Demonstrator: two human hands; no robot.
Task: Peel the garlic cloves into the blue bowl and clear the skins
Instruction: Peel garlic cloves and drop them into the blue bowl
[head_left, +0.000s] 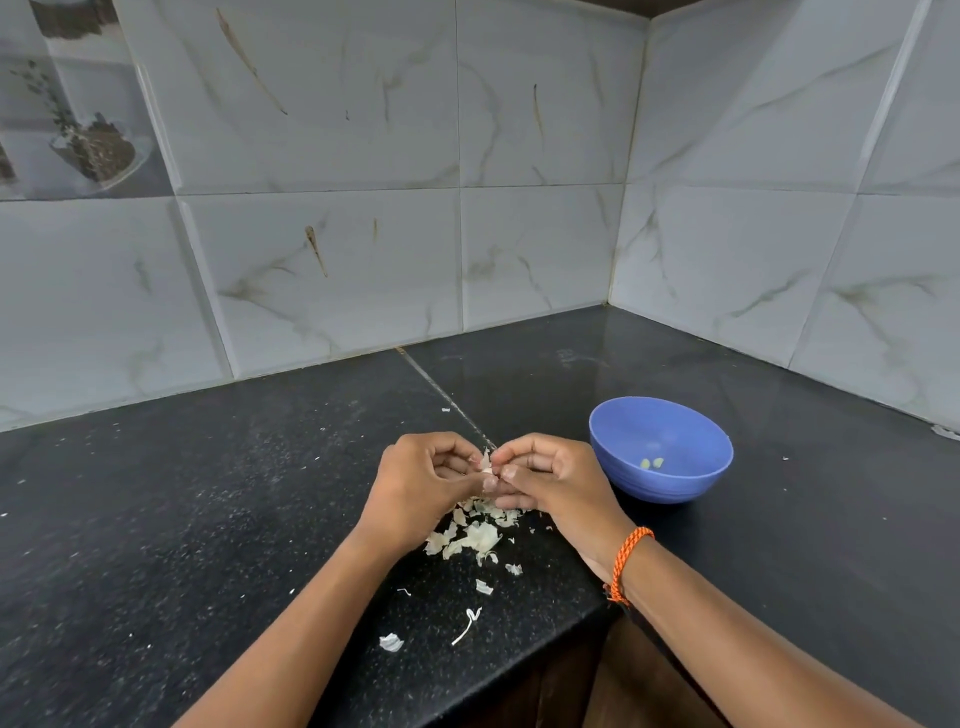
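Observation:
My left hand (421, 486) and my right hand (545, 480) meet above the black counter, fingertips pinched together on a garlic clove (487, 464) with papery skin sticking up from it. Most of the clove is hidden by the fingers. Right below the hands lies a pile of garlic skins (475, 535), with a few loose flakes (390, 643) nearer the counter's front edge. The blue bowl (670, 480) stands just to the right of my right hand, and two peeled cloves (652, 462) lie in its bottom.
The black speckled counter (182, 519) runs into a corner of pale marbled wall tiles (519, 249). Its front edge (519, 670) cuts diagonally under my forearms. An orange cord bracelet (626, 564) is on my right wrist.

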